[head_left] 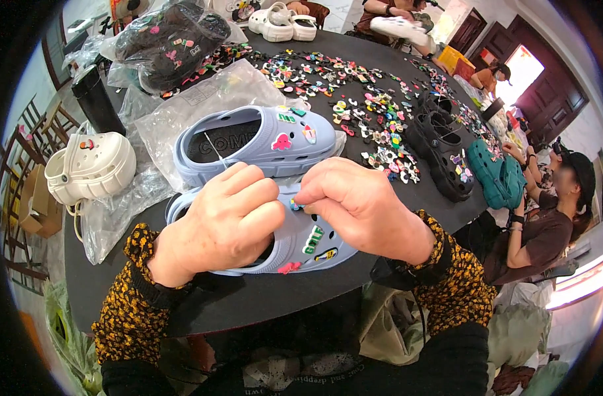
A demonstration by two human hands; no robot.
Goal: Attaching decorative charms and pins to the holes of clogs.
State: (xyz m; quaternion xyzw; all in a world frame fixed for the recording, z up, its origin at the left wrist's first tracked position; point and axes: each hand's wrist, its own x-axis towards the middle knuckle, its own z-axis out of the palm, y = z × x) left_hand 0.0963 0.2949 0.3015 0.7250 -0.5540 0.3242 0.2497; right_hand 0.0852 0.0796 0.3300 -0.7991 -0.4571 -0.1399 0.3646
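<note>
A light blue clog (283, 243) lies near the table's front edge, its toe to the right. My left hand (225, 221) is closed over its opening, fingers reaching inside, so the grip is partly hidden. With thumb and forefinger, my right hand (364, 208) pinches a small blue shoe charm (294, 205) against the upper of that clog. A green letter charm (312, 239), a yellow-and-black charm (326, 254) and a pink charm (289, 267) sit on the same upper. Just behind rests the matching light blue clog (265, 142), decorated with several charms.
Loose charms (380, 119) spread over the black table. Clear plastic bags (159, 132), a white clog (93, 165) and a black bottle (98, 99) stand left. Black clogs (440, 155) and green clogs (496, 175) lie right, near a co-worker (536, 231). More people sit farther off.
</note>
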